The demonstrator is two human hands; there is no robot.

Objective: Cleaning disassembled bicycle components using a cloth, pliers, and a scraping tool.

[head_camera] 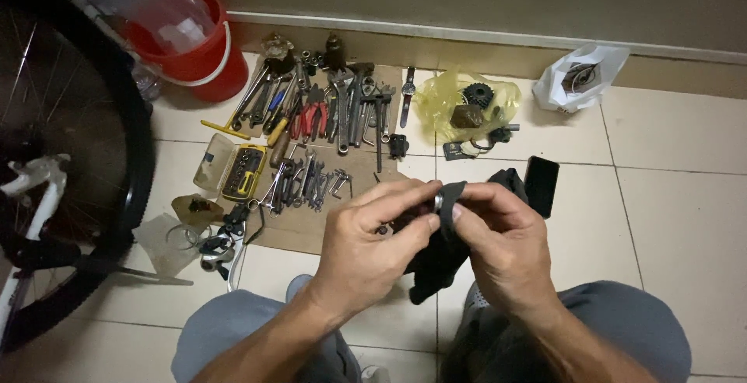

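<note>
Head view, looking down over the knees onto a tiled floor. The left hand and the right hand meet above the floor, in front of the near edge of a cardboard sheet. Between them sits a small silvery metal ring, wrapped partly in a black rag that hangs down between the wrists.

The ring appears rigid, light and small enough to slip; judged from its sheen, it may be greasy, so the cloth serves as the better place to hold it, with the rim pinched from opposite sides. The rag is limp and drapes freely, offering no support of its own.

Grip: the left thumb and forefinger are closed together on the ring's left side. The right thumb and fingers are pressed onto the rag where it folds over the ring. Neither hand has slack between its fingertips; both are clamped on the same small bundle.

Surroundings: spanners and pliers lie in rows on the cardboard's far half, a yellow socket case at its left edge. A red bucket stands near the wall, a yellow bag with sprockets to the right of the cardboard, a white bag beyond it, a dark phone just beside the right hand, and a bicycle wheel at left.
</note>
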